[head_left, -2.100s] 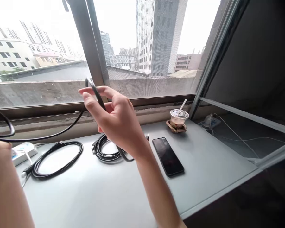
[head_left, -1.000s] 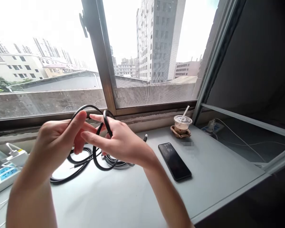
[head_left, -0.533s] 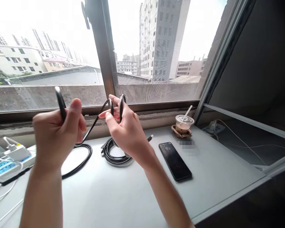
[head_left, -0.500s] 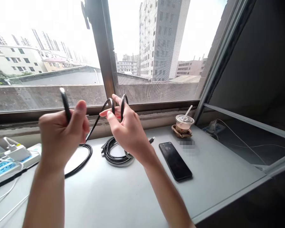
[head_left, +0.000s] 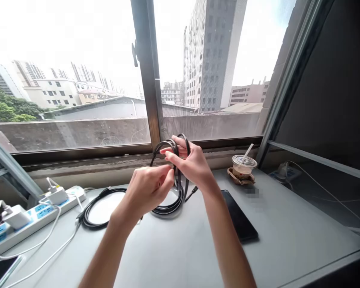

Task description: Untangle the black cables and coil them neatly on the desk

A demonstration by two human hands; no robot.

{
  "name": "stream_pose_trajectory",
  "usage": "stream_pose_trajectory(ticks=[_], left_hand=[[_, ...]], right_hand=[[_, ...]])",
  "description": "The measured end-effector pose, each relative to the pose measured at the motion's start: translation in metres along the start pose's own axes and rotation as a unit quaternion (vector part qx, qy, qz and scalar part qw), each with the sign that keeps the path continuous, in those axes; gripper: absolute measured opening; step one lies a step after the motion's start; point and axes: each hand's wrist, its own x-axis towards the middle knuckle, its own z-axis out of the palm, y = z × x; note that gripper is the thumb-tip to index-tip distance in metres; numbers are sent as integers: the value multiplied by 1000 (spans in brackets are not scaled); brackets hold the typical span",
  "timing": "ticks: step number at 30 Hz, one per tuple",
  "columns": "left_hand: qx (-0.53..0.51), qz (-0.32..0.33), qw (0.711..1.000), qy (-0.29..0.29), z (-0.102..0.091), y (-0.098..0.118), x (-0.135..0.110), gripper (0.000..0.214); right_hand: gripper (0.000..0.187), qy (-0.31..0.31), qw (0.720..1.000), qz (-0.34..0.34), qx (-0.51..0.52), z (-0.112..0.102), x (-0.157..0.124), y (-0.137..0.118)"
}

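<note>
Several loops of a black cable (head_left: 182,136) hang over my right hand (head_left: 193,162), whose thumb and fingers curl around them in front of the window frame. My left hand (head_left: 147,188) is closed in a pinch beside the loops, at the cable, just left of my right fingers. The short piece between its fingers is mostly hidden. Below my hands, a coiled black cable (head_left: 168,211) lies on the desk, partly covered, with a plug end (head_left: 192,192) sticking out to the right. Another black cable coil (head_left: 91,226) lies to the left.
A white power strip (head_left: 27,224) with plugged-in chargers and white cords runs along the left. To the right are a black phone (head_left: 240,220) and a lidded drink cup (head_left: 243,166) with a straw in a cardboard holder. Another device (head_left: 1,272) shows at bottom left.
My left hand has come right, up against my right hand, drawing the cable into more loops. The view has shifted left, showing more of the power strip.
</note>
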Motion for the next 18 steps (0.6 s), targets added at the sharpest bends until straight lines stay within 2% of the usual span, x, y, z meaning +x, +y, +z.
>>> stream_pose_trajectory(ticks=[5, 7, 11, 15, 18], left_hand=[[-29, -89, 983, 159, -18, 7, -5, 19], [-38, -108, 976, 187, -24, 7, -7, 24], [-42, -102, 982, 156, -26, -3, -7, 39], [-20, -63, 985, 161, -15, -17, -4, 58], [-55, -46, 988, 140, -5, -24, 0, 61]], right_hand=[[46, 61, 997, -2, -47, -13, -4, -9], [44, 83, 994, -21, -65, -18, -7, -14], [38, 113, 985, -67, -114, -26, -14, -23], [31, 143, 976, -94, -132, -21, -21, -30], [26, 116, 983, -92, -112, -14, -29, -39]])
